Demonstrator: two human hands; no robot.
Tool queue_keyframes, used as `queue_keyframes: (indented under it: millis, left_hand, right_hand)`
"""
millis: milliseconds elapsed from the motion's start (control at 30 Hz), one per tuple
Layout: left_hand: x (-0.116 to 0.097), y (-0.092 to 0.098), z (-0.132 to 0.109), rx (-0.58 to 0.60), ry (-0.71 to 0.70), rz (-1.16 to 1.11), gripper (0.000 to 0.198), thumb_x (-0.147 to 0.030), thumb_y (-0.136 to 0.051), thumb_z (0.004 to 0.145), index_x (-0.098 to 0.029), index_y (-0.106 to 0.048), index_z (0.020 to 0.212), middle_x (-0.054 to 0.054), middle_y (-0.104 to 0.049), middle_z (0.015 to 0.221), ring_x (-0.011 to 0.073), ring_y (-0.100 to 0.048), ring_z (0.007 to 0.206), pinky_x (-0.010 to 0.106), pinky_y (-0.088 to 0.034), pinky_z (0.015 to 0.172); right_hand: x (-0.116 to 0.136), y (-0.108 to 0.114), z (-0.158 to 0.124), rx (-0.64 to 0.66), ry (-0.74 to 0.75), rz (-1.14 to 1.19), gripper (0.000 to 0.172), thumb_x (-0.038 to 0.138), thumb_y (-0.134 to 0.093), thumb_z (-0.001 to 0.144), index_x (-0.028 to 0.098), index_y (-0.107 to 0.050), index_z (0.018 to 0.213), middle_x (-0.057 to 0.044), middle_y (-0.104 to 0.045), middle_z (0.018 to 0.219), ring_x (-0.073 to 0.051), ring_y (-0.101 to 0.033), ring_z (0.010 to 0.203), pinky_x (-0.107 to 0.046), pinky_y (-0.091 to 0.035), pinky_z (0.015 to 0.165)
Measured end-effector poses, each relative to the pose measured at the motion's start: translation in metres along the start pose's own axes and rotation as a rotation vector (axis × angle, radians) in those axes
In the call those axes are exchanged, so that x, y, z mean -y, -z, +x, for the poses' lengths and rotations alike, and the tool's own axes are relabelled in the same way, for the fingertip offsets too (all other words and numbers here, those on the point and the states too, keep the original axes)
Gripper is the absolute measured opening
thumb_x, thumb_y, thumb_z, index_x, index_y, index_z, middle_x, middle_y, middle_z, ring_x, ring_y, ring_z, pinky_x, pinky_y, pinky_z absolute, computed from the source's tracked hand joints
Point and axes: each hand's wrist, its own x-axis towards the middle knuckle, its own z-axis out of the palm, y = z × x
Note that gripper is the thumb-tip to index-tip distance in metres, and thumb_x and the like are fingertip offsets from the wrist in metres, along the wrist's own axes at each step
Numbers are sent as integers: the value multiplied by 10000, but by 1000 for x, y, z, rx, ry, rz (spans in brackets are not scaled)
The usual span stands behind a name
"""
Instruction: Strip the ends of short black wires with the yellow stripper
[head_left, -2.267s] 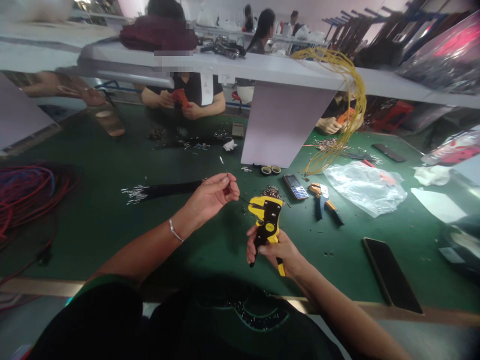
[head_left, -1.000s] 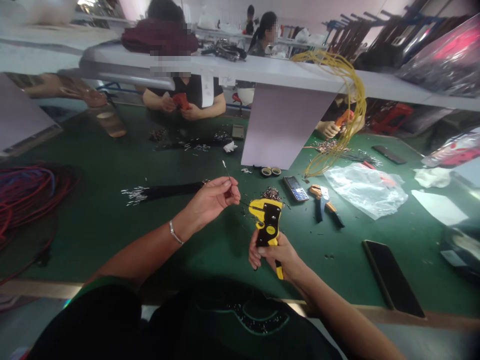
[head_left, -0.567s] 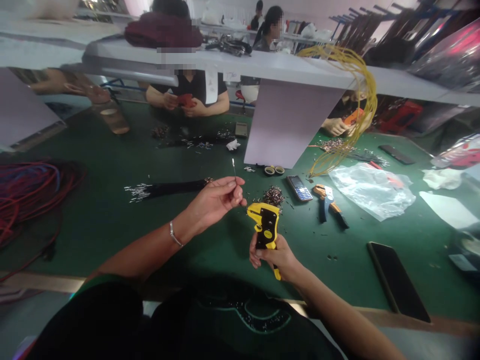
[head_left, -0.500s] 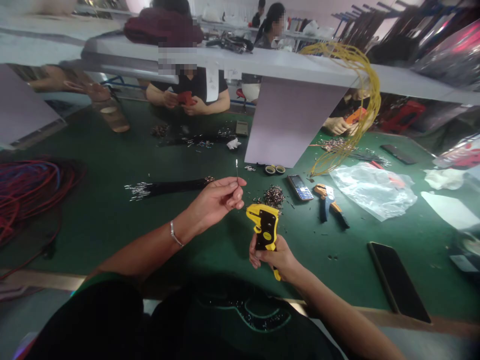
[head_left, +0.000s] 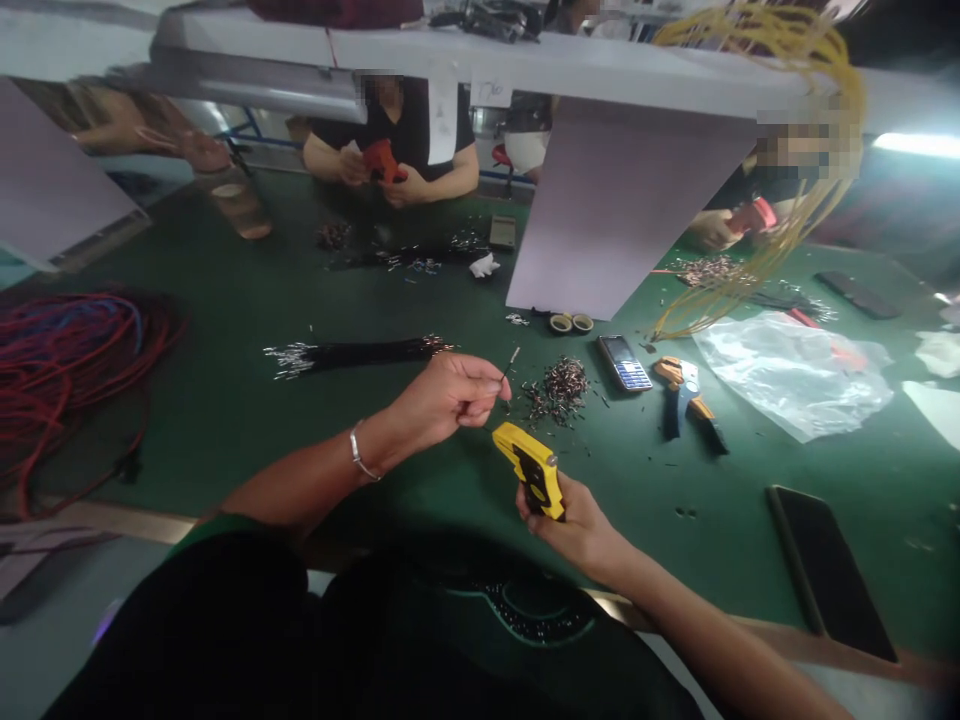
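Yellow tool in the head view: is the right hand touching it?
Touching. The head view shows the right hand wrapped around the lower part of the yellow tool.

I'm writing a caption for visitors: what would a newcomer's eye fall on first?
Probably the yellow tool in the right hand, near the middle, with the left hand close by pinching a thin wire. Next, the yellow wires draped over the shelf at upper right, then the red and blue wires at far left.
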Motion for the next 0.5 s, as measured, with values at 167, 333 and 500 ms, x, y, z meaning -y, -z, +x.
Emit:
queue_keyframes:
  millis: [167,333,500]
  left_hand:
    - [5,1,4,6,38,20,76,-146,-675,697,-112,-703,635,-22,-410,417,37,-306,388,240,-191,417]
    - [9,4,6,4,28,7,91,-141,-688,715,-119,-700,627,-15,-413,421,38,-295,388,248,-190,411]
    - [11,8,9,17,23,8,93,-128,-686,719,-121,-707,628,-5,-425,418,41,-296,382,257,-190,412]
  right_hand:
    - [-3,-5,-2,50,-127,358,195,102,-539,575,166,-559,758,22,-534,644,-122,-497,564,-260,-401,535]
    - [-11,-7,3,44,-144,598,201,74,-559,538,158,-575,721,26,-546,591,-115,-503,465,-263,-422,470]
    - [-15,-3,3,22,-152,622,259,42,-565,517,156,-600,747,28,-575,578,-116,-510,447,-259,-428,449]
